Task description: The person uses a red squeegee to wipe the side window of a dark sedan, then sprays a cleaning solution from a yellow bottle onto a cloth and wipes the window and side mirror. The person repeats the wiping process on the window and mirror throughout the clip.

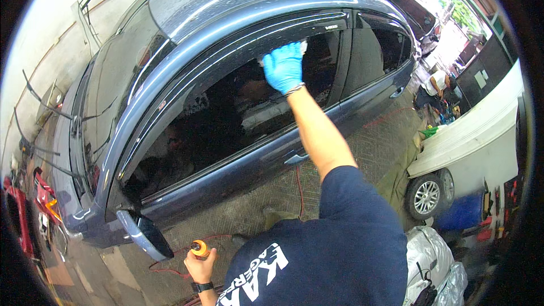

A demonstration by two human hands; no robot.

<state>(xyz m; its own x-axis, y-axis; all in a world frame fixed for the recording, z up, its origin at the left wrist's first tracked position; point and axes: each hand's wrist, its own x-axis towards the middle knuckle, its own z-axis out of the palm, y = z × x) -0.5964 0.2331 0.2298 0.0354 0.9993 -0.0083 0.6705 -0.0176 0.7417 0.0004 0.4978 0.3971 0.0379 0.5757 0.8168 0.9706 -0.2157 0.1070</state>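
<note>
Front side window [226,113], in the head view: it lies right under the gloved right hand [284,69], its long axis slanting from near left to far right. That's the nearer hand, fingers bent over what looks like a pale cloth [304,47]; how firmly gripped, can't tell. Down near left, the left hand [199,267] curls round an orange bottle [199,249], well apart from the window.

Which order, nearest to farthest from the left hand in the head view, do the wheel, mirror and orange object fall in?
From the left hand:
1. Orange object: in its grip.
2. Mirror: up and left of it in the picture.
3. Wheel: well off to the right.
</note>
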